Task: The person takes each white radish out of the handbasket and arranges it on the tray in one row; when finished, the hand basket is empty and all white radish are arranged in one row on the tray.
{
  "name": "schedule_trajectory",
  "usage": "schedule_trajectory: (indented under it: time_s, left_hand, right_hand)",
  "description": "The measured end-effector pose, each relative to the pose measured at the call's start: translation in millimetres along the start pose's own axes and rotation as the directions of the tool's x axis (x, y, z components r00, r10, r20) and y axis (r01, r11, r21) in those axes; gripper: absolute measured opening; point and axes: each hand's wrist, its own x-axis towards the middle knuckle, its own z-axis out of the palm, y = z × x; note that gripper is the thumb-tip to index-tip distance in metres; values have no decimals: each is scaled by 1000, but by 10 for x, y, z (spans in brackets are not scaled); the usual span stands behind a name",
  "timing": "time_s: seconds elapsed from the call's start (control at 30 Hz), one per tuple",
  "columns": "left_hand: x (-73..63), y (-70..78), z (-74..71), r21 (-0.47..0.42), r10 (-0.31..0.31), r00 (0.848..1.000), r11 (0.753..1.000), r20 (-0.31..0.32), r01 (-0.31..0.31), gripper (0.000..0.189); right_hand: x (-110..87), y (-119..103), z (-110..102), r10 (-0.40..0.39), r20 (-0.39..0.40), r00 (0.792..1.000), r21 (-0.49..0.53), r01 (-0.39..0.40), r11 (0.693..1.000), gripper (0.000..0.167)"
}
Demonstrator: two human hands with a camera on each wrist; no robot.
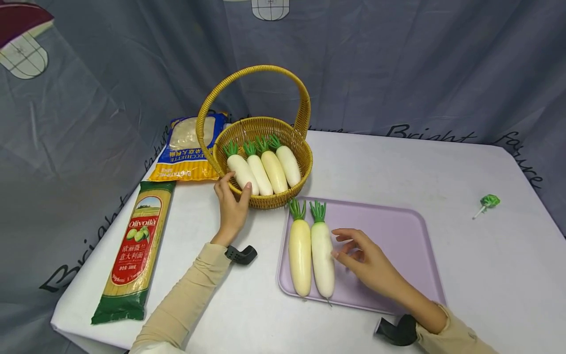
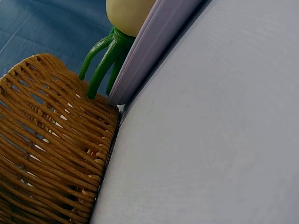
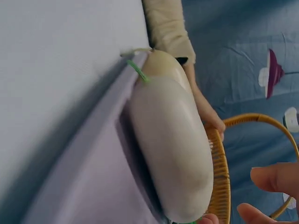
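Note:
My left hand (image 1: pixel 233 209) holds the near-left rim of a yellow wicker basket (image 1: pixel 274 200), its thumb and index finger lying over the edge beside a white radish (image 1: pixel 242 173). Several radishes with green tops lie side by side inside. On a lilac tray (image 1: pixel 389 236) rest a cream radish (image 1: pixel 300 255) and a white radish (image 1: pixel 323 255), tops pointing at the basket. My right hand (image 1: pixel 369 260) is just right of the white one, thumb tip near its side, fingers loosely bent around nothing. In the right wrist view, that white radish (image 3: pixel 170 144) partly covers the cream one (image 3: pixel 164 67).
A blue and yellow pasta bag (image 1: pixel 187 160) lies left of the basket, partly behind its handle. Nearer stands out a long spaghetti pack (image 1: pixel 137 246) lying flat. A green lollipop (image 1: pixel 489 201) is at the far right. Grey printed cloth (image 1: pixel 376 64) hangs behind the white table (image 1: pixel 477 265).

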Motion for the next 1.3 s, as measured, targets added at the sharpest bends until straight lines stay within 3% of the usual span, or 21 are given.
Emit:
schedule_trajectory:
  time_s: [0.17,0.37,0.63,0.7,0.83,0.87,0.9,0.97,1.3]
  left_hand:
    - [-5,-1,2,-4,1,1000,1000,-1,-1,51]
    - [-4,2,-4,-4,0,1000,1000,-4,0,51]
    - [2,6,-22,-8,1,1000,1000,-11,-1,50]
    - [3,7,-18,-13,4,1000,1000,-10,-5,50]
    - [-2,13,-1,-20,7,1000,1000,-1,-7,51]
    - [-6,10,3,-20,5,1000,1000,1,-5,51]
    - [-8,10,6,-18,4,1000,1000,0,-4,50]
    - [-9,9,10,-16,1,1000,1000,1,-1,50]
    - [5,7,-2,-6,-15,1000,1000,7,15,50]
  right_hand:
    - [159,10,-103,63,-40,997,116,-58,992,36]
    - [448,-10,-168,135,-65,989,275,-113,955,37]
    - [962,-200,-89,65,-46,997,416,-40,909,41]
    - [1125,-224,-67,55,-41,998,511,-26,859,43]
    - [1412,-249,-76,73,-27,997,696,-33,717,48]
    - [1474,-261,-82,82,-22,996,721,-41,692,49]
    - [1526,-278,-86,91,-13,996,726,-53,686,50]
    - [1630,-321,-83,106,5,994,705,-79,705,51]
    - [2108,-553,91,231,13,973,454,-211,865,52]
